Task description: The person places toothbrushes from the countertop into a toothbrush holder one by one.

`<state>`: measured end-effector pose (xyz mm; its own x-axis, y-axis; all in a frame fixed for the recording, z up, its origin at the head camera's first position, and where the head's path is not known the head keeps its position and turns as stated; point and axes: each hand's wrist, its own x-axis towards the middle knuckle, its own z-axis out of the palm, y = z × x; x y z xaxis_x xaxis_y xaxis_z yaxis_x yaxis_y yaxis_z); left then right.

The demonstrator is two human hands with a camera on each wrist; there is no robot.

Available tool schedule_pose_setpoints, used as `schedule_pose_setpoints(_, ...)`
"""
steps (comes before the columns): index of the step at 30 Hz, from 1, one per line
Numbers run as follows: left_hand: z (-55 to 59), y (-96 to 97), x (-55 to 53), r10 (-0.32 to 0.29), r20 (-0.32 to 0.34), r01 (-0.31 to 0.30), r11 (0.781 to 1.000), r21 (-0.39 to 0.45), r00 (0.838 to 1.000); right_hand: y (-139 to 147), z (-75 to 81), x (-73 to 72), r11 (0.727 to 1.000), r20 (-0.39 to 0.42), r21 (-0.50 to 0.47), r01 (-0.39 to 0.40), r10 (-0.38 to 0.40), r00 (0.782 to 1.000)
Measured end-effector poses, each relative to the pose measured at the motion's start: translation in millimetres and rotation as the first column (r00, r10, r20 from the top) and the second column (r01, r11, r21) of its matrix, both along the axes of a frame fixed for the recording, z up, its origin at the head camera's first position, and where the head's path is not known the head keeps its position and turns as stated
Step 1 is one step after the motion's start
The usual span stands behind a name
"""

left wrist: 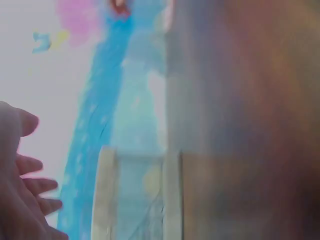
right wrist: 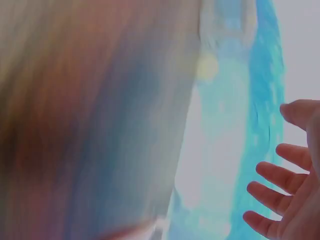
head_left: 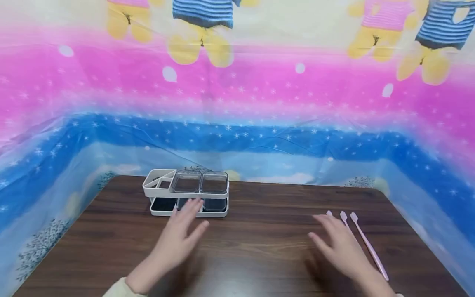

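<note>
Spread wide, the left grip (head_left: 182, 238) is held in front of the white two-tier organizer (head_left: 157, 192), which is partly covered by it; the right grip (head_left: 341, 246), likewise spread, is seen beside three pink toothbrushes (head_left: 370, 247), two partly hidden, on the tabletop (head_left: 259, 247).

Plastic on a glossy wood-grain table (head_left: 267, 231)
Eight o'clock: smooth plastic rack (head_left: 157, 192), clear glossy trays (head_left: 186, 182); four o'clock: smooth plastic sticks (head_left: 370, 247).
</note>
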<state>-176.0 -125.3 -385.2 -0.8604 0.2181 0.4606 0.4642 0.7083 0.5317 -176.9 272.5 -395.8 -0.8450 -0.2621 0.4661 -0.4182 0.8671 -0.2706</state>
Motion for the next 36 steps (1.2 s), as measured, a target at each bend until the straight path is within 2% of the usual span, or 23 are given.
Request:
schedule_pose_setpoints(2, 7.2, -14.2, -8.1, 0.003, -0.026, -0.001, 0.995, 0.102, 1.0, 19.3, 5.8, -0.9, 0.995, 0.044, -0.058, 0.077, -0.075, 0.996)
schedule_pose_setpoints(4, 14.2, -30.4, -16.8, 0.008, -0.02, -0.004, 0.98, 0.201, 1.0, 39.5, 9.0, -2.9, 0.986, 0.075, -0.087, 0.144, -0.137, 0.988)
schedule_pose_setpoints(6, 20.4, -47.8, -25.7, 0.037, 0.013, -0.039, 0.961, 0.274, 0.999, 58.8, 10.1, -5.7, 0.973, 0.109, -0.1, 0.207, -0.196, 0.975)
schedule_pose_setpoints(8, 27.0, -65.2, -34.5, 0.072, 0.078, -0.095, 0.935, 0.342, 0.994, 76.7, 8.7, -9.9, 0.96, 0.127, -0.097, 0.262, -0.25, 0.96)
schedule_pose_setpoints(12, 35.4, -98.2, -51.6, 0.15, 0.211, -0.228, 0.88, 0.416, 0.966, 104.9, 1.2, -21.8, 0.939, 0.214, -0.063, 0.339, -0.319, 0.923)
schedule_pose_setpoints(14, 37.2, -112.0, -60.2, 0.163, 0.245, -0.262, 0.853, 0.451, 0.956, 113.5, -3.5, -29.2, 0.935, 0.265, -0.038, 0.353, -0.332, 0.905)
schedule_pose_setpoints(17, 36.1, -129.2, -72.1, 0.176, 0.283, -0.296, 0.833, 0.468, 0.943, 119.6, -9.8, -40.4, 0.934, 0.338, -0.008, 0.356, -0.333, 0.881)
schedule_pose_setpoints(21, 31.9, -143.7, -85.4, 0.165, 0.338, -0.32, 0.82, 0.474, 0.926, 121.1, -17.4, -52.9, 0.943, 0.415, 0.02, 0.332, -0.31, 0.855)
schedule_pose_setpoints(27, 24.2, -152.6, -101.0, 0.089, 0.401, -0.307, 0.796, 0.522, 0.912, 120.0, -26.1, -62.7, 0.928, 0.514, 0.076, 0.364, -0.35, 0.783)
schedule_pose_setpoints(29, 21.2, -154.2, -104.6, 0.059, 0.414, -0.295, 0.792, 0.535, 0.908, 119.1, -26.6, -63.6, 0.923, 0.528, 0.088, 0.375, -0.363, 0.768)
schedule_pose_setpoints(32, 16.6, -155.3, -108.3, 0.023, 0.434, -0.275, 0.804, 0.527, 0.901, 118.9, -25.8, -63.9, 0.92, 0.539, 0.094, 0.38, -0.368, 0.757)
schedule_pose_setpoints(36, 11.9, -153.4, -111.6, -0.034, 0.445, -0.234, 0.814, 0.532, 0.895, 122.4, -25.7, -62.5, 0.92, 0.534, 0.103, 0.379, -0.373, 0.759)
